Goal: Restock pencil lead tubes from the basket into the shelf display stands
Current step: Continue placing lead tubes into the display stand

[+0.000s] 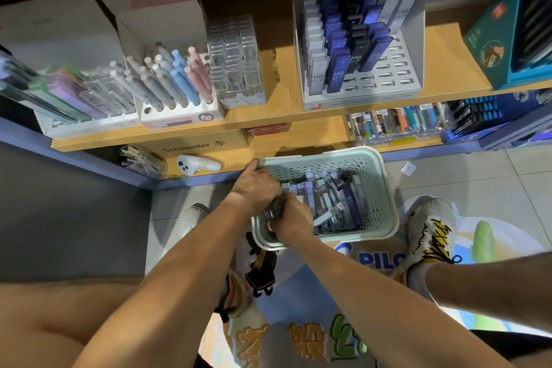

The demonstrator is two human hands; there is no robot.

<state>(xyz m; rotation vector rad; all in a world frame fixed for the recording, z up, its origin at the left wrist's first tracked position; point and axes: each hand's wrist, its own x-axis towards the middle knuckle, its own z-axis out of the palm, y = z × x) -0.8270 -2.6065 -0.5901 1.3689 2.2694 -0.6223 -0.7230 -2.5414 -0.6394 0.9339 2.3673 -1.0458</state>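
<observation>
Head view: both your hands meet low centre inside the basket [385,188]; your right hand [291,218] curls round dark lead tubes [334,200], your left hand [255,188] also reaches in, its grip hidden. You're gathering; next lift them to the half-empty display stand [415,81], upper right. The shelf edge [268,125] overhangs the path.

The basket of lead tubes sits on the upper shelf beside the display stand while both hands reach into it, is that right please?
Not quite: the head view shows the basket on the floor below the shelves, not on the upper shelf. The display stand is up there. Both the left hand and right hand do reach into it among the lead tubes.
</observation>
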